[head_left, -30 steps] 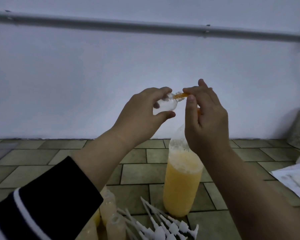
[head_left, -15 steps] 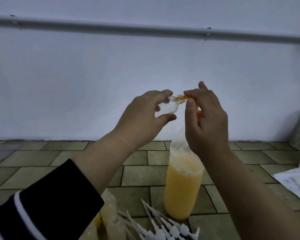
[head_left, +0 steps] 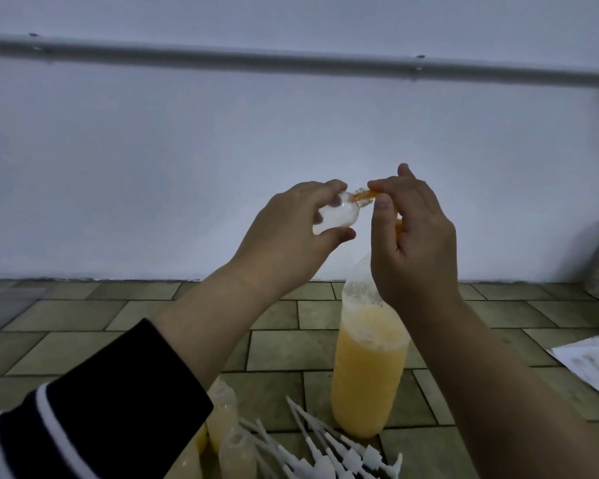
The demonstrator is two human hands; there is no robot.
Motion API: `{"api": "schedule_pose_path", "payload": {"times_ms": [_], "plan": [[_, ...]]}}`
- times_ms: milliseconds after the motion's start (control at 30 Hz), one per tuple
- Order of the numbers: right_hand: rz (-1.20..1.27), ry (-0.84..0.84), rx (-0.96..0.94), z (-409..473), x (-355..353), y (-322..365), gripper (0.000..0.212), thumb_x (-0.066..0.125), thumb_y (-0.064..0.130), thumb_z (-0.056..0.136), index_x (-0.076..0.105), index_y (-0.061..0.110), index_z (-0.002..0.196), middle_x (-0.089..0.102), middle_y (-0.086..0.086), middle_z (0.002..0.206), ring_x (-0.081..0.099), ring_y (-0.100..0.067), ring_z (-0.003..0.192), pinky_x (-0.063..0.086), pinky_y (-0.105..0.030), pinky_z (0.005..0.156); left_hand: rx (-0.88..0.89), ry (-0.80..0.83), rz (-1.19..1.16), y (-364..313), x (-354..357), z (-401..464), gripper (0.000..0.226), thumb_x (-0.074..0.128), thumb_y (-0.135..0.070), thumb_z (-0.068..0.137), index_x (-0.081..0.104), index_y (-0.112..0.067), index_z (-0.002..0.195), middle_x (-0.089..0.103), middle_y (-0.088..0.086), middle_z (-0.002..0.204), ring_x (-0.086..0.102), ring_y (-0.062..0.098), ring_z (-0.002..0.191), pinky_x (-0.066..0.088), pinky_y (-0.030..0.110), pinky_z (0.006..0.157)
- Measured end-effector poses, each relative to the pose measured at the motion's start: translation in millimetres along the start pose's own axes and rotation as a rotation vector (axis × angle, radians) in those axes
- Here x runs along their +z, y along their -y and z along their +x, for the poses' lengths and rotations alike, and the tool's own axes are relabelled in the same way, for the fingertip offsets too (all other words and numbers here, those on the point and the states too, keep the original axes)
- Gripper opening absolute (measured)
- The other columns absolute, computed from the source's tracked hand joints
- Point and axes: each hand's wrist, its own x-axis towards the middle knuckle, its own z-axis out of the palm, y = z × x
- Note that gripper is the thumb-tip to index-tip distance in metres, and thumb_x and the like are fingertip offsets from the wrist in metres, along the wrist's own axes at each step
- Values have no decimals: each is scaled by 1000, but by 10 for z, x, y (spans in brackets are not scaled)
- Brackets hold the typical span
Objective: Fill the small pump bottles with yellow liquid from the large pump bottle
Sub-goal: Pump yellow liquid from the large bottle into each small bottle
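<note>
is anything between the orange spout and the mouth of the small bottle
Nothing visible. The orange spout under the right hand already reaches into the neck of the small bottle held by the left hand.

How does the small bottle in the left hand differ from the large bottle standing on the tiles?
The small bottle is held in the air, tipped sideways; the large bottle stands upright on the tiled floor. The small bottle looks nearly empty; the large bottle is mostly full of yellow liquid with foam on top. Both are clear plastic.
</note>
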Motion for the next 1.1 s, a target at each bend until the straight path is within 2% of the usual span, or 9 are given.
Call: {"api": "schedule_pose_path", "payload": {"times_ms": [100, 133, 267, 367, 500, 667, 867, 1033, 1100], "plan": [[6, -4, 19, -100, 20, -39, 38, 32, 29, 93, 61, 10, 110, 63, -1, 113, 42, -18, 131, 38, -18, 99, -16, 16, -7, 20, 57, -50, 49, 69, -31, 82, 53, -29, 128, 57, -12, 119, 56, 8, 91, 43, 19, 81], [-1, 4, 25, -127, 19, -48, 39, 32, 29, 93, 61, 10, 110, 63, -1, 114, 42, -17, 131, 37, -15, 97, -19, 25, -5, 21, 66, -62, 49, 69, -31, 82, 53, -29, 128, 57, -12, 120, 55, 8, 91, 43, 20, 82], [-10, 57, 38, -62, -31, -23, 41, 30, 31, 93, 62, 12, 110, 63, -2, 116, 41, -16, 132, 43, -37, 100, -14, 43, 34, 11, 20, -38, 48, 68, -32, 82, 52, -30, 127, 57, -14, 115, 55, 8, 90, 46, 26, 87], [6, 68, 26, 38, -82, 23, 43, 29, 34, 94, 63, 12, 110, 63, 0, 117, 41, -15, 132, 41, -38, 101, -6, 12, 24, -20, -32, 6, 47, 69, -31, 81, 54, -29, 125, 57, -15, 113, 55, 8, 90, 45, 26, 87], [26, -2, -8, -5, -59, 39, 39, 31, 29, 94, 62, 10, 109, 63, 0, 112, 42, -18, 131, 41, -43, 101, 10, -1, 25, -46, -19, 8, 46, 69, -31, 82, 54, -29, 125, 57, -13, 115, 55, 8, 90, 45, 24, 84], [14, -15, -3, -119, 21, -33, 37, 31, 25, 94, 61, 7, 108, 63, -3, 111, 42, -21, 131, 42, -43, 99, -17, 18, -6, -1, 85, -65, 44, 68, -30, 82, 55, -28, 124, 57, -12, 116, 55, 8, 92, 43, 21, 81], [-19, 54, 14, -5, -40, 15, 43, 28, 33, 94, 62, 11, 109, 63, 0, 114, 42, -18, 131, 40, -39, 102, -9, 17, 46, -8, 3, 13, 42, 68, -32, 82, 54, -30, 122, 57, -14, 112, 54, 8, 89, 41, 20, 77], [-13, -5, -18, 3, -32, 15, 39, 31, 28, 95, 62, 9, 107, 64, -2, 111, 44, -21, 130, 41, -38, 101, 12, -5, 18, -30, 8, 19, 38, 69, -29, 81, 56, -28, 118, 58, -13, 110, 55, 10, 88, 42, 20, 77], [-16, -19, -15, -45, 5, -19, 39, 31, 27, 94, 62, 8, 107, 64, -3, 111, 44, -21, 130, 41, -30, 99, 9, 2, 9, -8, 42, 4, 38, 69, -28, 81, 57, -28, 117, 57, -13, 109, 54, 9, 88, 42, 21, 77]]}}
